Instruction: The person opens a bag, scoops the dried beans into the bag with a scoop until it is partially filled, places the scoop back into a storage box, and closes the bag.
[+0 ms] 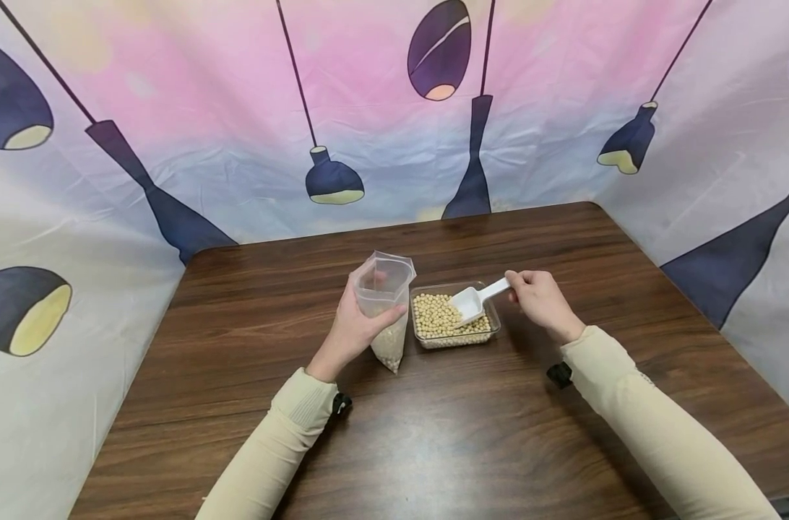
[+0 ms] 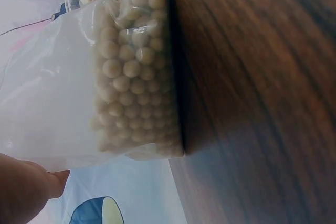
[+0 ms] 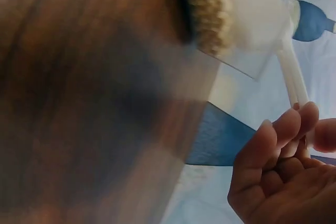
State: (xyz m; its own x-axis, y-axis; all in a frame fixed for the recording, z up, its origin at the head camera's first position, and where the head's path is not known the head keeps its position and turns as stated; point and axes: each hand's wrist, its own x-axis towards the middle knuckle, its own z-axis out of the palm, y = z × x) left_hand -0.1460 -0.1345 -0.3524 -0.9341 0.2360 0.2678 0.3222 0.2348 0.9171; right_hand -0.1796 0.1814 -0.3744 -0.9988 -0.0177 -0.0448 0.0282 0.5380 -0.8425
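Note:
My left hand (image 1: 350,328) grips a clear plastic zip bag (image 1: 391,347) around its upper part, thumb on the near side. The bag stands upright, its mouth spread, with pale round soybeans (image 2: 134,85) in the bottom. Just right of it sits a clear rectangular container (image 1: 456,341) holding more soybeans (image 1: 433,315). My right hand (image 1: 542,302) pinches the end of a white scoop's handle (image 3: 292,72). The scoop (image 1: 467,305) tilts down to the left, its front edge among the container's beans. Whether beans lie in the scoop is hard to tell.
Bag and container stand on a dark wood-grain table (image 1: 238,347), toward its far side. A printed cloth (image 1: 251,195) with lamp shapes hangs behind the table and along its sides. Dark straps show under both sleeves (image 1: 303,404).

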